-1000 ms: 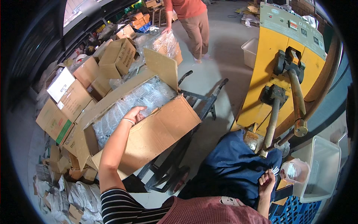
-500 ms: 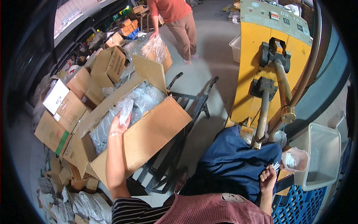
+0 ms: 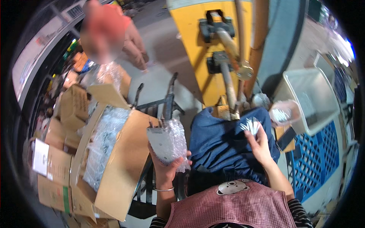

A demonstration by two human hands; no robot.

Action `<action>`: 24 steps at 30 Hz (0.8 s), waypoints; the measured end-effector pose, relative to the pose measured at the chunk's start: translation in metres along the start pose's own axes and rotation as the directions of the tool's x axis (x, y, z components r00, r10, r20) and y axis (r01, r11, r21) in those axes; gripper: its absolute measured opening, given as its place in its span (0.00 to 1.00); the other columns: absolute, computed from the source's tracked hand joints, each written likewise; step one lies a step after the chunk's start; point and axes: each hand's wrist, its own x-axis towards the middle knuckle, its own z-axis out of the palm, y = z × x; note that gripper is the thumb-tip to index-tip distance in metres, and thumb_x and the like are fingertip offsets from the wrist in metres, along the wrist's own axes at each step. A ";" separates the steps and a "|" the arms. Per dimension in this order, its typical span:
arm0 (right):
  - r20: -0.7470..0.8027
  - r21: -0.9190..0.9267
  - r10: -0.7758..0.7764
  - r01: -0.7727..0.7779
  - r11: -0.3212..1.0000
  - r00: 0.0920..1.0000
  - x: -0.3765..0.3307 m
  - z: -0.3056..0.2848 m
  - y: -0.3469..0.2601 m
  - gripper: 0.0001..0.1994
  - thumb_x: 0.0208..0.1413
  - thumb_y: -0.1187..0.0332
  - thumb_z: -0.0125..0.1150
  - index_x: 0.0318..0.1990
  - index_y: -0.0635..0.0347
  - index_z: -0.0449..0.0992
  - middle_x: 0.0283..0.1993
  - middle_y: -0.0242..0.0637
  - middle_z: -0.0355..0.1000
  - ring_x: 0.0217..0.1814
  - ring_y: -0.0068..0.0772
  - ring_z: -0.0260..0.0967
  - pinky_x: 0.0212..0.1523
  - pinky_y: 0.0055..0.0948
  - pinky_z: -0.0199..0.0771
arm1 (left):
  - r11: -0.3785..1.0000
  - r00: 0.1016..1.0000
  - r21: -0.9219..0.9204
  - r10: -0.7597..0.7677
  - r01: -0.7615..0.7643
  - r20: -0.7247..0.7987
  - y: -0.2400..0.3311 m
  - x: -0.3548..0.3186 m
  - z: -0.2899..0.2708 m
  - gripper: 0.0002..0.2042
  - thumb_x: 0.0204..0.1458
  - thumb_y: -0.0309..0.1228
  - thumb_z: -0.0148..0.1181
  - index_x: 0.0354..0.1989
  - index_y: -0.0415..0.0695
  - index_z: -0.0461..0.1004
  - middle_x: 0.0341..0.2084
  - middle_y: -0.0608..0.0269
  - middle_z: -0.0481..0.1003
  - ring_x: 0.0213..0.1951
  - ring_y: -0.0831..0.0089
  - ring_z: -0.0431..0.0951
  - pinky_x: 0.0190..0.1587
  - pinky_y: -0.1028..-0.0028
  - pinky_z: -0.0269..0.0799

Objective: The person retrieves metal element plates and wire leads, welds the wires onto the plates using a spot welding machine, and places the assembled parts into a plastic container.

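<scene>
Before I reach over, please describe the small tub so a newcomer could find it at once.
Start from the yellow machine at the top, then go right and lower to the big white bin. Beside its left edge, beyond the person's right hand, is the tub. Unlike the bin, it is pinkish and holds thin white pieces.

At seven o'clock, a grey plate (image 3: pixel 160 143) and bubble wrap (image 3: pixel 177 138) partly hide the left hand (image 3: pixel 167 171); past twelve, the top edge crops the yellow machine (image 3: pixel 187 36); toward eleven, a co-worker's upper body (image 3: pixel 104 32) is blurred.
</scene>
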 end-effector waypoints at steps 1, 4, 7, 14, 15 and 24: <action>0.007 -0.032 -0.027 0.027 0.999 1.000 -0.002 0.001 -0.004 0.08 0.62 0.72 0.57 0.46 0.61 0.67 0.37 0.24 0.66 0.39 0.14 0.62 0.41 0.17 0.64 | 0.995 0.996 0.083 -0.064 0.060 0.056 0.000 -0.001 -0.001 0.51 0.39 0.26 0.74 0.66 0.46 0.39 0.50 0.46 0.68 0.38 0.56 0.81 0.30 0.62 0.82; -0.005 -0.051 -0.090 0.090 0.995 0.996 -0.005 0.001 -0.020 0.08 0.59 0.74 0.59 0.43 0.62 0.68 0.37 0.25 0.67 0.40 0.14 0.64 0.43 0.17 0.65 | 0.971 0.980 0.210 -0.148 0.117 0.135 -0.004 -0.003 0.003 0.42 0.41 0.27 0.72 0.61 0.41 0.47 0.45 0.47 0.70 0.35 0.59 0.81 0.24 0.67 0.82; -0.085 -0.036 -0.143 0.141 0.989 0.986 -0.001 -0.006 -0.022 0.10 0.58 0.74 0.60 0.45 0.63 0.68 0.39 0.26 0.68 0.41 0.13 0.64 0.45 0.17 0.65 | 0.936 0.989 0.351 -0.028 -0.024 0.142 -0.013 0.002 0.024 0.31 0.43 0.27 0.69 0.54 0.38 0.57 0.42 0.49 0.70 0.35 0.62 0.80 0.26 0.66 0.84; -0.180 0.322 0.080 -0.018 0.947 0.980 0.008 -0.013 -0.028 0.12 0.58 0.70 0.63 0.47 0.60 0.70 0.30 0.20 0.64 0.23 0.09 0.52 0.22 0.13 0.48 | 0.920 0.967 0.391 -0.100 0.001 0.233 -0.031 0.043 0.051 0.26 0.45 0.25 0.66 0.51 0.34 0.60 0.38 0.52 0.74 0.29 0.67 0.81 0.22 0.71 0.81; -0.200 0.323 0.097 -0.028 0.946 0.975 0.013 -0.012 -0.028 0.13 0.57 0.69 0.64 0.46 0.59 0.70 0.30 0.20 0.64 0.23 0.09 0.52 0.21 0.15 0.48 | 0.920 0.967 0.392 -0.105 0.006 0.233 -0.032 0.049 0.055 0.26 0.45 0.25 0.66 0.51 0.34 0.60 0.38 0.52 0.74 0.29 0.67 0.81 0.22 0.71 0.81; -0.233 0.319 0.051 0.026 0.947 0.971 0.049 0.004 -0.012 0.15 0.56 0.73 0.66 0.48 0.62 0.70 0.41 0.27 0.71 0.42 0.16 0.67 0.48 0.19 0.66 | 0.921 0.928 0.363 -0.250 0.141 0.275 -0.053 0.078 0.071 0.22 0.52 0.27 0.62 0.52 0.36 0.59 0.40 0.51 0.72 0.34 0.67 0.80 0.26 0.68 0.84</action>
